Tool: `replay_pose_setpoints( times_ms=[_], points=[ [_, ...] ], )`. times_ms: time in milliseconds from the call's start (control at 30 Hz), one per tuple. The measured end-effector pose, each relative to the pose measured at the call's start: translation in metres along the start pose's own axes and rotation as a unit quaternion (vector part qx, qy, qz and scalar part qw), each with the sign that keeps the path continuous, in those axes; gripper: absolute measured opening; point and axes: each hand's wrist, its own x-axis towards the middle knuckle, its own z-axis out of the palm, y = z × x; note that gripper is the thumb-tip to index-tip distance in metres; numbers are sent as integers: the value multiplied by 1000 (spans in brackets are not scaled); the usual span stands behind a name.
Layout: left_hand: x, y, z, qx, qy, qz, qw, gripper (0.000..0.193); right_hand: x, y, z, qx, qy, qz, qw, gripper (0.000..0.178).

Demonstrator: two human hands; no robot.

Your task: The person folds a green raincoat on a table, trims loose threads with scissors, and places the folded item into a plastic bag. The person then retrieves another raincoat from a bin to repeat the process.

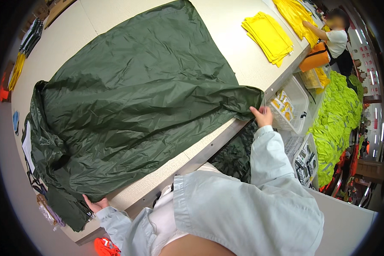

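Note:
A large dark green garment [128, 98] of thin, shiny, wrinkled fabric lies spread across the pale table [226, 30]. My right hand [263, 117] grips its right corner between thumb and fingers at the table's near edge. Toward the lower left, my left hand [97, 204] holds the garment's near edge, with some of its fingers partly hidden by the cloth. A narrow part of the garment, like a sleeve, hangs past the table edge beside my left hand. Folds cover much of the garment's left end.
Folded yellow pieces [269, 37] are stacked at the far right. Past them a person [337, 38] handles yellow fabric [292, 17]. Plastic baskets [301, 102] with packets stand beside the table at right, near a lime-green garment pile [335, 123]. Dark fabric [234, 155] lies below the table edge.

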Motion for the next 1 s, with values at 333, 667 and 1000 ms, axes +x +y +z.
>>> replay_pose_setpoints(
  times_ms=[333, 667, 1000],
  points=[
    [7, 31, 22, 70, 3, 153, 986, 46, 7, -25, -29, 580, -37, 127, 804, 21],
    [-1, 74, 4, 7, 61, 94, 994, 42, 73, -130, -145, 319, -166, 100, 928, 31],
    [81, 245, 180, 42, -52, 308, 949, 18, 230, -407, -82, 367, 67, -321, 870, 37]
  ],
)
